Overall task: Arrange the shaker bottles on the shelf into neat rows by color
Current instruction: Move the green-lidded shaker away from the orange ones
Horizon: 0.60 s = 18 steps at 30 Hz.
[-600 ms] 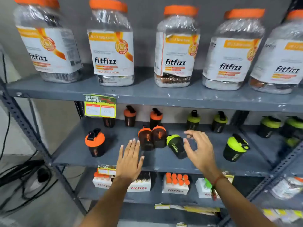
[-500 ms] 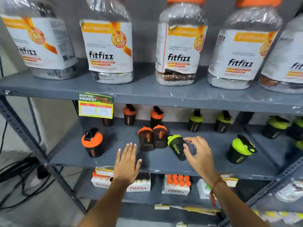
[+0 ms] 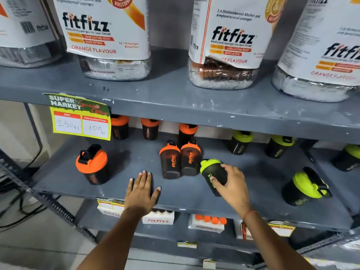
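Note:
Black shaker bottles stand on the grey middle shelf (image 3: pixel 187 193). Orange-lidded ones are on the left: one alone (image 3: pixel 93 165), two side by side (image 3: pixel 180 161), and three at the back (image 3: pixel 150 128). Green-lidded ones are on the right: two at the back (image 3: pixel 240 141), one at the front (image 3: pixel 306 187), one at the far right edge (image 3: pixel 348 157). My right hand (image 3: pixel 232 185) grips a tilted green-lidded bottle (image 3: pixel 212 173) next to the orange pair. My left hand (image 3: pixel 141 191) lies flat and open on the shelf's front, holding nothing.
Large fitfizz jars (image 3: pixel 105 36) fill the shelf above, whose front edge overhangs the bottles. A supermarket price tag (image 3: pixel 79 117) hangs from that edge. White fitfizz boxes (image 3: pixel 158 219) sit on the shelf below. Cables (image 3: pixel 17 201) lie on the floor at left.
My right hand has closed around the tilted green-lidded bottle that it was only reaching for. My left hand has settled onto the shelf. The camera has moved closer.

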Each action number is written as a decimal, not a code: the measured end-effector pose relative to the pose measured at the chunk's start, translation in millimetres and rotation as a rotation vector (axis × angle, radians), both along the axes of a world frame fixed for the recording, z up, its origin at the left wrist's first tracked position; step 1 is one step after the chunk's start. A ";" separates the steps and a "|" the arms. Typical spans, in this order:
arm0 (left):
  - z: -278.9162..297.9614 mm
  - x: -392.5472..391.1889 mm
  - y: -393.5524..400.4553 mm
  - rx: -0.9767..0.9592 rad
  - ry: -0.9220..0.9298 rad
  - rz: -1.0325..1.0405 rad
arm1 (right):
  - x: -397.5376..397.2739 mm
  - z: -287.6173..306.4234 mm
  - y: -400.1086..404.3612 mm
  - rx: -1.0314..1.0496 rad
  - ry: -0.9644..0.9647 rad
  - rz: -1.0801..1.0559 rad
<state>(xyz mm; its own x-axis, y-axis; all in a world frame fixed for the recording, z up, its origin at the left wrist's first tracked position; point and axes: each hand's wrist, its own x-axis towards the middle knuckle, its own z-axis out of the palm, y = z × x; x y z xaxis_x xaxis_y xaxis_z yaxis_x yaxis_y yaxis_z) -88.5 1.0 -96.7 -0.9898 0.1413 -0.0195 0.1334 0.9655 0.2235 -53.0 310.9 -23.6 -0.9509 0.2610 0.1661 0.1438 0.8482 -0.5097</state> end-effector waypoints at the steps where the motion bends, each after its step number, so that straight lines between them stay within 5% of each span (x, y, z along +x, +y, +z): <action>1: -0.7 -1.9 -0.4 0.005 0.004 -0.001 | -5.3 -0.8 -1.2 0.016 -0.048 -0.003; 12: -0.6 -8.0 -2.3 -0.015 0.001 -0.018 | -29.9 11.2 -1.6 -0.023 -0.342 -0.075; 18: 0.0 -7.2 -1.9 -0.017 0.000 -0.010 | -22.8 6.1 5.1 -0.244 -0.303 -0.129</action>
